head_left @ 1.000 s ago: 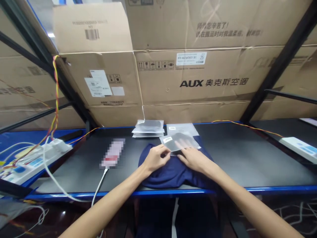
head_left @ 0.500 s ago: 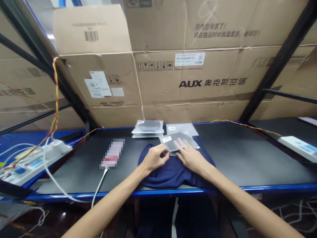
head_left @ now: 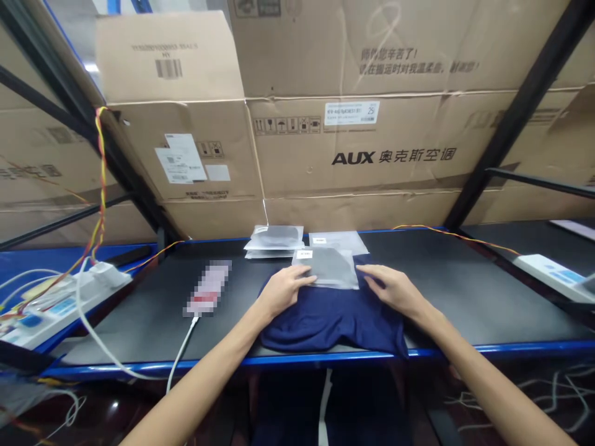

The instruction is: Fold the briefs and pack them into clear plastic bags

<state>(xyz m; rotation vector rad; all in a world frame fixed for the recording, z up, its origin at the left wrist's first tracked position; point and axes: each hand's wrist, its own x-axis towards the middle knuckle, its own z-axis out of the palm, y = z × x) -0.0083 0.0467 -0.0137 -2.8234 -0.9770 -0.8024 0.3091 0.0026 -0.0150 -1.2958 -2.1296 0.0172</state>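
Observation:
A frosted plastic bag (head_left: 332,267) with a small white label and something dark inside lies on a navy blue cloth (head_left: 320,319). My left hand (head_left: 284,290) has its thumb and fingers closed on the bag's left edge. Just right of the bag, my right hand (head_left: 390,288) is apart from it, fingers stretched out over the cloth and holding nothing. Behind, another frosted bag (head_left: 346,240) lies flat, partly covered by the nearer one. To its left is a stack of similar bags (head_left: 277,236).
A blurred-out phone (head_left: 209,288) on a white cable lies on the black tabletop (head_left: 446,297). Power strips (head_left: 60,306) sit at left and right (head_left: 558,271). Cardboard boxes (head_left: 297,176) stand along the back, between black metal posts (head_left: 511,118).
The bag has gone from tilted to lying flatter and squarer on the cloth, shifted slightly left. My right hand has come off it and moved right; my left stays at its left edge.

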